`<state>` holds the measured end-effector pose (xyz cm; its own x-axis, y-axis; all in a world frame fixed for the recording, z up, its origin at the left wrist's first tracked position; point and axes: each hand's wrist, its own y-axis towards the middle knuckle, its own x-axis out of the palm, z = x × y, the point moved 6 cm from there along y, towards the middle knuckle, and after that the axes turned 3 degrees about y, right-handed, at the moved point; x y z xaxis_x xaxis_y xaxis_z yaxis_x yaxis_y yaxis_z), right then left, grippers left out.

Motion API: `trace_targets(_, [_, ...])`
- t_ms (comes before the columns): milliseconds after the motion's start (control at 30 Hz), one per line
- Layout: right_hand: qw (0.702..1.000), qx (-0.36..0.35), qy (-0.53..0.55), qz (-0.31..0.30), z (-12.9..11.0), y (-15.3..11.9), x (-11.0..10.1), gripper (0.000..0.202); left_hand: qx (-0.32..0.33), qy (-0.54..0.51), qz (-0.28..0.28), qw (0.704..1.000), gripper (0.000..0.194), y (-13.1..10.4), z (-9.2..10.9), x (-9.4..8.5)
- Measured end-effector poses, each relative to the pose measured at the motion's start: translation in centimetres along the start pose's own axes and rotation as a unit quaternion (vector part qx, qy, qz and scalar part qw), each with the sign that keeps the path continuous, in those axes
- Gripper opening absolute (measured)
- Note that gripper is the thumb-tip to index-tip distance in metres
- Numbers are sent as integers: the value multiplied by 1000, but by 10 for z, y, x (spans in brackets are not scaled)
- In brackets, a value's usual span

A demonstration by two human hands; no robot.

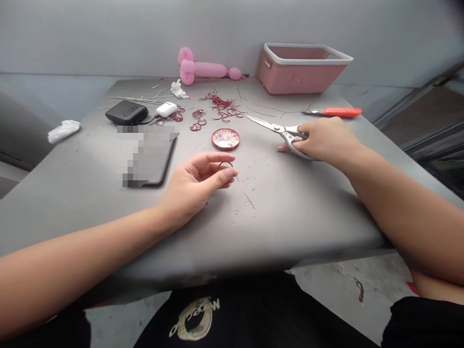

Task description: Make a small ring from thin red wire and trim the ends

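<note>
Between the thumb and fingers of my left hand [203, 183] is a small dark red ring [225, 165], with a thin reddish strand [247, 195] trailing down to the right. My right hand [324, 140] grips the handles of silver scissors [277, 128], whose nearly closed blades point to the upper left. A round red-rimmed dish [225, 139] of pale beads lies just beyond my left hand. Several finished-looking red rings [195, 127] and a pile of red strand pieces [223, 104] are farther back on the grey table [275, 217].
A pink bin [304, 77] and a pink balloon [208, 68] stand at the back. An orange-handled cutter [340, 112] lies at the right. On the left are a phone [155, 159], a black box [126, 112], a white earphone case [166, 109] and crumpled tissue [64, 131].
</note>
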<state>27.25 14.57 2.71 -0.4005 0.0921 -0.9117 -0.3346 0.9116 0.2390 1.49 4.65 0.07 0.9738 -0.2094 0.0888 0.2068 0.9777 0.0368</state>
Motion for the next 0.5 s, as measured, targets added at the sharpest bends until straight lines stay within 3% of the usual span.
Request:
trace_targets(33, [997,59,-40,-7,9,0,0,44,-2,-2,0,1000,23,0,0,0])
trace_targets(100, [993,82,-80,14,10,-2,-3,29,-7,-15,3,1000,23,0,0,1])
trace_targets(133, [993,52,-93,44,3,-4,-6,24,-8,-21,5,1000,23,0,0,1])
trace_targets(200, [983,-52,-114,135,-20,-11,-14,22,-9,-17,4,1000,22,0,1,1])
trace_targets(300, [938,-233,-80,245,-64,-34,-20,12,-9,12,2,1000,21,-1,2,2])
trace_targets(333, [918,-299,-51,254,-79,-42,-19,15,-12,18,3,1000,22,-2,2,2])
trace_targets(433, [871,-453,35,188,-117,-64,-7,26,-26,-2,-9,1000,25,-4,1,5])
trace_targets(500, [839,-509,92,171,-132,-75,-4,20,-37,-22,-29,999,26,-5,0,10])
